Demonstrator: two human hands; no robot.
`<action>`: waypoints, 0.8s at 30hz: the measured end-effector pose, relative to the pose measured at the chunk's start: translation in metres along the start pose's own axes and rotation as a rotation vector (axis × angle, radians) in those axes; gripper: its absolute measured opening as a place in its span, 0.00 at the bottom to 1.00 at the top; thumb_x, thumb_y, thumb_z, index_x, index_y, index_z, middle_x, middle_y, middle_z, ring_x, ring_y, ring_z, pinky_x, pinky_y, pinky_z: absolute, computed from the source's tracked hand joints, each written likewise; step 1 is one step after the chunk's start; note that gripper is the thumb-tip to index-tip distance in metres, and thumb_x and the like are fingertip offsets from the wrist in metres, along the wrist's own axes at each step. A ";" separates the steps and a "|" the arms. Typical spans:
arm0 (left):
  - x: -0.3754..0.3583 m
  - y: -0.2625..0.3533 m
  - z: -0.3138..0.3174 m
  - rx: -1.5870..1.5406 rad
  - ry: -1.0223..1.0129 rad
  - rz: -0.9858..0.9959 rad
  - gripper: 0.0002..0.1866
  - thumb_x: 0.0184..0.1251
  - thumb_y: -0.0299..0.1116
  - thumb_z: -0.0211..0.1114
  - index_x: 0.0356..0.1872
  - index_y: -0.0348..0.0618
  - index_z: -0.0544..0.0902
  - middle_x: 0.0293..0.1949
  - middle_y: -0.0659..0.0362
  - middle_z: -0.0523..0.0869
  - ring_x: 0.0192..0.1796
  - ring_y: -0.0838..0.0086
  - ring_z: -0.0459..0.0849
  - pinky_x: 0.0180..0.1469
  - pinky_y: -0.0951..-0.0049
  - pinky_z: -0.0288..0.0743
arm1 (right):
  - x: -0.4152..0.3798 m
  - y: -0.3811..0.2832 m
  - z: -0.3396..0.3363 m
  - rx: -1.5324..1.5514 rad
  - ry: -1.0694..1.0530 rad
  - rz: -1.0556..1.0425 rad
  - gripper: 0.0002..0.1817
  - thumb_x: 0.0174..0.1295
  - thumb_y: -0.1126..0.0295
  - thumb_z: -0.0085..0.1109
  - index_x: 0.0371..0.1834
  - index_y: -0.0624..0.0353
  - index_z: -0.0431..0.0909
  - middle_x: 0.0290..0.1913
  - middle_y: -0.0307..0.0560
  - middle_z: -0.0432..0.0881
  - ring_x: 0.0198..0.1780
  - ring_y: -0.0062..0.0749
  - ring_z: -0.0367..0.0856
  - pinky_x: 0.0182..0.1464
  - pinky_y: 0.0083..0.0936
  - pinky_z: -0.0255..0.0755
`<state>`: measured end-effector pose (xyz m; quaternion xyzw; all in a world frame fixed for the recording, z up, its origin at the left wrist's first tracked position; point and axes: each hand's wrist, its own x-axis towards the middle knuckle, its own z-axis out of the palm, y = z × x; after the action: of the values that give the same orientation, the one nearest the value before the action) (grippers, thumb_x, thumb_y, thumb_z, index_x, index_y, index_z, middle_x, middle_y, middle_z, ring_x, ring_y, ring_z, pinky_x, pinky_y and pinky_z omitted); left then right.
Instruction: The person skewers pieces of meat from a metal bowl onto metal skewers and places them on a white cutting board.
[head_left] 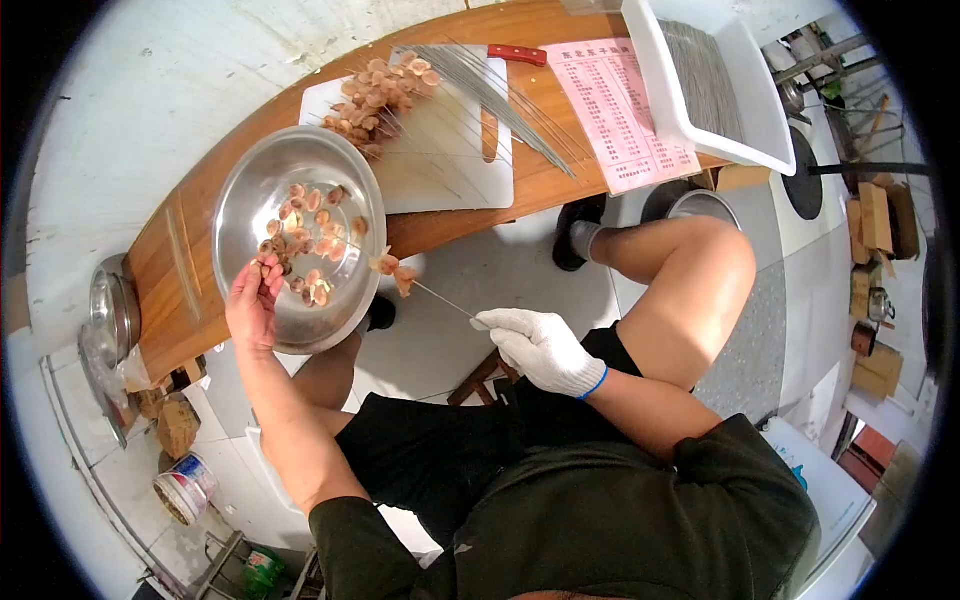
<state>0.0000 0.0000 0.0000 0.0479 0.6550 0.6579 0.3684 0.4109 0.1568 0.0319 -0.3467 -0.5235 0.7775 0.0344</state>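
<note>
A wide steel bowl (235, 190) sits at the table's front edge with several small, round, brownish-pink pieces (325, 235), meat by their look, inside it. My bare left hand (256, 300) reaches over the bowl's near left rim, its fingertips pinched together on one such piece (262, 264). In a white knit glove, my right hand (545, 350) is closed around the lower end of a thin skewer (445, 301). That skewer points up and left toward the bowl, and a few threaded pieces (402, 277) sit near its tip, by the bowl's right rim.
Behind the bowl, a white cutting board (480, 190) carries a pile of loaded skewers (375, 105) and loose bare skewers (510, 115). A red-handled knife (517, 55) lies beside a pink printed sheet (620, 110). A white bin (755, 100) of skewers stands at the right.
</note>
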 end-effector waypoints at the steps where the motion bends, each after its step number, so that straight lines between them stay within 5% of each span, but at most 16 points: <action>1: -0.002 0.004 0.001 0.008 0.031 0.017 0.13 0.74 0.30 0.61 0.54 0.35 0.80 0.46 0.53 0.87 0.43 0.72 0.87 0.46 0.78 0.83 | 0.002 0.001 0.000 0.003 -0.001 0.001 0.15 0.72 0.73 0.52 0.59 0.65 0.78 0.29 0.32 0.76 0.29 0.14 0.67 0.32 0.16 0.67; 15: 0.000 0.018 -0.017 0.277 0.187 0.015 0.12 0.75 0.37 0.61 0.48 0.40 0.83 0.40 0.61 0.87 0.37 0.79 0.83 0.41 0.77 0.77 | 0.001 -0.002 0.002 -0.037 -0.004 0.022 0.16 0.72 0.72 0.52 0.58 0.67 0.78 0.29 0.35 0.77 0.30 0.14 0.70 0.33 0.17 0.70; 24: 0.034 0.006 -0.027 0.983 0.074 0.077 0.16 0.66 0.33 0.65 0.49 0.32 0.82 0.37 0.58 0.87 0.37 0.79 0.82 0.42 0.76 0.75 | 0.005 -0.003 0.001 -0.076 -0.010 0.062 0.16 0.72 0.71 0.52 0.59 0.65 0.78 0.29 0.33 0.77 0.29 0.14 0.70 0.34 0.17 0.70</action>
<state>-0.0419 -0.0031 -0.0126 0.2170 0.8983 0.2854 0.2542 0.4052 0.1599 0.0320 -0.3601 -0.5419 0.7594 -0.0055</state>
